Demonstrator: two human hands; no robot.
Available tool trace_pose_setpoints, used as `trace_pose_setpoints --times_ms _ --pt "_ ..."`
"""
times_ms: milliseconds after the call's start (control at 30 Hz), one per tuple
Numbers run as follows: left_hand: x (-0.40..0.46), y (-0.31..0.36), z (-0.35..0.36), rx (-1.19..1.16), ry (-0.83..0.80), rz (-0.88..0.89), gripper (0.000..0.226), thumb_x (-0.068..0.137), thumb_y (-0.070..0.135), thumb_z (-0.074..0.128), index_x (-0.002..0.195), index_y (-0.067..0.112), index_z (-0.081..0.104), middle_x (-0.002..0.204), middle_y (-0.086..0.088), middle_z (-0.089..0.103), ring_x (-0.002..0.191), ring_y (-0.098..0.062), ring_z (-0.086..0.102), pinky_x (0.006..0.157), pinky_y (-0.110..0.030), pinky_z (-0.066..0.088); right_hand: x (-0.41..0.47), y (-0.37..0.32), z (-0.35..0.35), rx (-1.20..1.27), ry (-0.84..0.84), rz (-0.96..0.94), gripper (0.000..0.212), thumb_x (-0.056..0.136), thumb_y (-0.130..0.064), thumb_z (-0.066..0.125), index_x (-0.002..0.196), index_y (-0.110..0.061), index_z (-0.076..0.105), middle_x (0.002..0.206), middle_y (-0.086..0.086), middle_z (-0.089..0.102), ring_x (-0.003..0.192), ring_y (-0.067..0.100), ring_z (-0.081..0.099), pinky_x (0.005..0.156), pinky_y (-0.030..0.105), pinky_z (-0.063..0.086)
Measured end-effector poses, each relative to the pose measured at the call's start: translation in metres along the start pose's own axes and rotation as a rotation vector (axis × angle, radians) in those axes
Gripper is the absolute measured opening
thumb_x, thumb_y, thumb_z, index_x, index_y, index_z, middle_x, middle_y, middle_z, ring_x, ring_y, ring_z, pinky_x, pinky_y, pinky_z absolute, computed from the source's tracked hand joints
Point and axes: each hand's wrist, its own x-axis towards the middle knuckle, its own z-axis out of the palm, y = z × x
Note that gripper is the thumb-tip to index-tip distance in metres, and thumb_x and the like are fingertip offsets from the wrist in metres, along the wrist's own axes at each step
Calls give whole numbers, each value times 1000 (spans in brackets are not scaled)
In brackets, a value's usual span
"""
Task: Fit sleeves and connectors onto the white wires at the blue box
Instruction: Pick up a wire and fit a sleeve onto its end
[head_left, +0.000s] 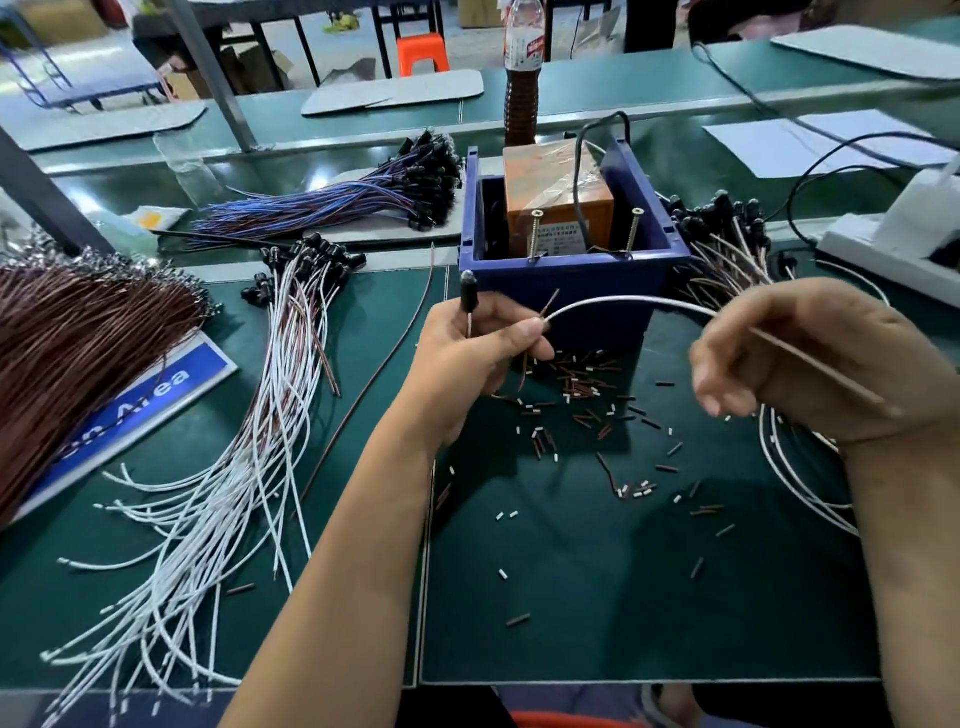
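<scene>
We are working just in front of the open blue plastic box (571, 283), which stands on the dark green desk (571, 597) with an orange block wrapped in clear film (558, 205) inside it. Our left hand (478, 348) is curled round a small black bulb-shaped connector (467, 292) with its thin lead, and pinches the near end of a long thin white wire (628, 301) together with a short brown sleeve piece (549, 304) at the fingertips. The wire arcs across to our right hand (810, 358), whose fingers are bent round it and draw it taut; the picture is blurred there, so the exact grip is hard to read.

The step in hand looks like threading a sleeve onto the wire end. To do it well, we should keep the left pinch close to the very tip, so the end stays stiff and does not buckle. The right hand should hold only a light tension, so the arc stays smooth and does not snag the box rim. We should line sleeve and wire up straight before pushing, and twist gently if it sticks.

Loose brown and white sleeve offcuts (587, 395) lie scattered between our hands, near enough to pick from. The fan of white wires with black connectors (234, 467) lies to the left, well apart.
</scene>
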Motion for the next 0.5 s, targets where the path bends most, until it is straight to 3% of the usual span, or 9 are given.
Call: trace_pose_setpoints --times_ms 100,167,233,267,367,433,500 --pt "-1 0 2 -64 -96 -43 12 89 15 70 80 21 76 83 -15 75 41 -5 33 41 -15 28 15 3 16 630 -137 -124 55 107 -28 47 137 18 53 120 41 64 80 37 63 75 43 48" --pt "-2 1 4 -72 -128 -27 13 90 14 69 81 21 74 91 -18 77 42 -4 33 42 -14 28 19 4 21 822 -108 -197 49 100 -10 38 138 21 47 124 44 60 80 41 58 69 44 43" --pt "-4 3 6 -65 -145 10 13 90 14 70 81 22 74 103 -16 77 43 -3 35 44 -13 29 20 4 21 764 -19 -247 42 95 8 46 135 17 52 122 39 65 77 37 59 65 39 45" --pt "-5 4 7 -72 -155 28 12 90 15 70 81 22 74 109 -15 77 45 -3 35 45 -13 30 20 4 19 642 50 -237 38 95 8 54 133 12 57 120 33 69 75 31 61 62 34 47" --pt "-8 9 11 -178 -237 62 7 90 17 68 86 20 72 123 -14 72 46 -2 31 46 -13 27 19 7 20 131 202 -90 32 100 -33 59 115 -13 78 100 9 81 61 11 64 47 13 42" --pt "-10 12 13 -275 -301 65 11 94 15 63 88 20 70 130 -17 69 46 1 29 45 -13 24 23 13 25 24 171 84 40 100 -46 56 100 -14 81 83 11 80 48 11 61 42 12 40" --pt "-11 14 16 -320 -331 49 14 96 13 61 87 21 69 132 -21 67 45 1 28 43 -13 23 29 20 32 -16 99 243 44 102 -47 56 91 -11 79 70 17 75 41 12 57 37 13 38"
